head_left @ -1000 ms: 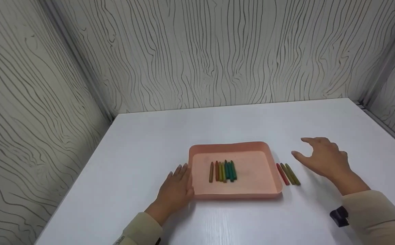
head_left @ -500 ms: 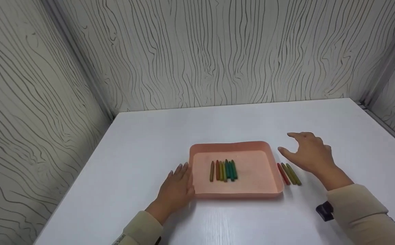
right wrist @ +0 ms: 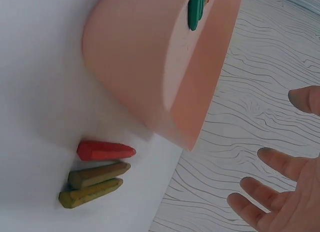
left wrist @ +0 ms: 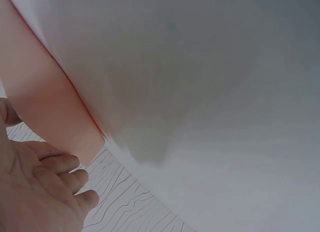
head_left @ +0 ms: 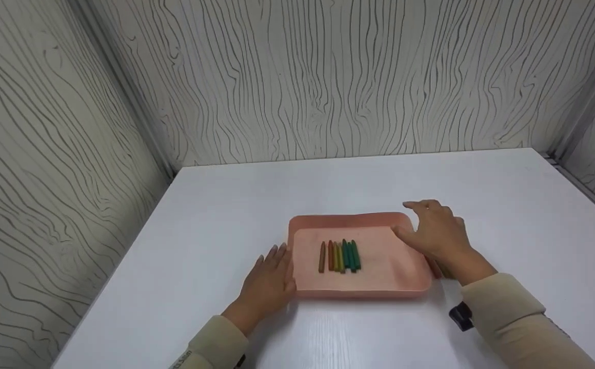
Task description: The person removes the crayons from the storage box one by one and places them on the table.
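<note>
A shallow pink tray [head_left: 374,294] sits on the white table with several crayons lying side by side in it, among them a brown crayon [head_left: 322,258] and green crayons [head_left: 351,256]. My left hand [head_left: 268,284] rests against the tray's left wall, fingers extended. Over the tray's right edge hovers my right hand [head_left: 437,234], thumb and fingers spread, holding nothing. Below it, outside the tray, lie a red crayon [right wrist: 104,150], an olive crayon [right wrist: 97,174] and a yellowish crayon [right wrist: 90,193], mostly covered by the hand in the head view.
The white table [head_left: 236,200] ends at a wood-grain patterned back wall [head_left: 297,82]. A similar panel [head_left: 46,179] rises on the left. The tray's raised rim stands between the inner crayons and the three outside.
My right hand has moved left, from beyond the three outer crayons to above them and the tray's right edge, staying spread. The left hand has stayed at the tray's left wall.
</note>
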### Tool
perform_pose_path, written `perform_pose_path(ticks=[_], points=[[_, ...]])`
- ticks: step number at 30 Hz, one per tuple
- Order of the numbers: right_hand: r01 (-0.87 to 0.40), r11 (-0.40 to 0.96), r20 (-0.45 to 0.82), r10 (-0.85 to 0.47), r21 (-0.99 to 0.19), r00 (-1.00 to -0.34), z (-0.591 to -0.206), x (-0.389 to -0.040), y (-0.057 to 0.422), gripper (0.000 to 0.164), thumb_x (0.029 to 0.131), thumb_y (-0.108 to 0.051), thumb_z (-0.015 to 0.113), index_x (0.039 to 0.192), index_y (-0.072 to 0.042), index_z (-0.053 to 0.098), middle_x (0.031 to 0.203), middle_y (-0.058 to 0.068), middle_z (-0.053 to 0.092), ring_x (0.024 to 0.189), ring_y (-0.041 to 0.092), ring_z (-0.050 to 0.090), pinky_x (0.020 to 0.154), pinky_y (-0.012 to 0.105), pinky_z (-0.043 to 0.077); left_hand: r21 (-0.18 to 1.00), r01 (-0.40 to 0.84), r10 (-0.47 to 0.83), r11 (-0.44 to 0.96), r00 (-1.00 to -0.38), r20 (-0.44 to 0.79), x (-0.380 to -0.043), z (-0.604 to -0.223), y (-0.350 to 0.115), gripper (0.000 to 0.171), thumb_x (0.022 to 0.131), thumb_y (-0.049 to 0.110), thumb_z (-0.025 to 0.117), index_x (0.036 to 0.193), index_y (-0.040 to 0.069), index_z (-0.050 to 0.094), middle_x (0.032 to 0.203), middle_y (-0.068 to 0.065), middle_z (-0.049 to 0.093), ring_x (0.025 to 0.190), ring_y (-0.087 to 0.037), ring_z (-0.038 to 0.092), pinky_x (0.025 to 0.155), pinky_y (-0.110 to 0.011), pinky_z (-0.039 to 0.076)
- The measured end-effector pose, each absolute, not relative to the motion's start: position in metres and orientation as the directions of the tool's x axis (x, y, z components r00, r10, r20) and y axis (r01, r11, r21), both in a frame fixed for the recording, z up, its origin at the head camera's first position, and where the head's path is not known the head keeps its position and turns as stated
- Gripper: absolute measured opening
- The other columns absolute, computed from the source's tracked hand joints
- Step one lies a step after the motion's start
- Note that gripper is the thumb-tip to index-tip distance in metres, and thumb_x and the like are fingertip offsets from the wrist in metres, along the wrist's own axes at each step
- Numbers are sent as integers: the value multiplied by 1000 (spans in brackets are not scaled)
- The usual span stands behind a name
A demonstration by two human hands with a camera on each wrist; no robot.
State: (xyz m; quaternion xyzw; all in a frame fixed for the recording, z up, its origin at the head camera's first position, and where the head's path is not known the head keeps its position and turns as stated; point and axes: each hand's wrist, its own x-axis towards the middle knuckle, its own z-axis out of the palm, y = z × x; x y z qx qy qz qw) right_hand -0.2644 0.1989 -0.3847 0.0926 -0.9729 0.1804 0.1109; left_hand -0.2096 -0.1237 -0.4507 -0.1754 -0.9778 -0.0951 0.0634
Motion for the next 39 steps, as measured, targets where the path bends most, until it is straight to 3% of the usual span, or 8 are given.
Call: perform_pose_path(ticks=[16, 24, 34, 39], points=[[-268, 901, 208, -206, -342, -956, -406, -268, 162, 61, 76, -50, 53, 123, -11, 48, 119, 17, 43, 104, 38, 39, 75, 58, 30, 122, 344, 326, 931, -934, 144, -211, -451, -122, 54, 87, 27, 38, 134, 2, 29, 138, -8, 25, 125, -25, 20, 98, -42, 20], [-250, 900, 168, -202, -358, -965, -416, -269, 149, 63, 74, -49, 55, 124, -10, 47, 123, 18, 41, 112, 37, 33, 80, 60, 27, 115, 339, 324, 934, -937, 131, -211, -451, -123, 54, 87, 28, 37, 134, 3, 27, 139, -8, 23, 126, -24, 18, 99, -42, 18], [-234, 901, 110, -207, -366, -972, -425, -268, 138, 59, 75, -43, 56, 122, -9, 47, 119, 13, 46, 105, 33, 41, 82, 55, 30, 102, 349, 333, 932, -932, 143, -210, -449, -124, 53, 87, 27, 37, 133, 1, 29, 138, -10, 25, 125, -26, 20, 98, -43, 20], [-206, 907, 71, -193, -368, -979, -429, -267, 132, 58, 75, -43, 55, 123, -12, 47, 122, 10, 43, 109, 32, 37, 86, 57, 23, 101, 349, 334, 932, -932, 141, -209, -449, -124, 54, 87, 28, 37, 133, 1, 29, 138, -10, 25, 125, -26, 20, 98, -43, 20]])
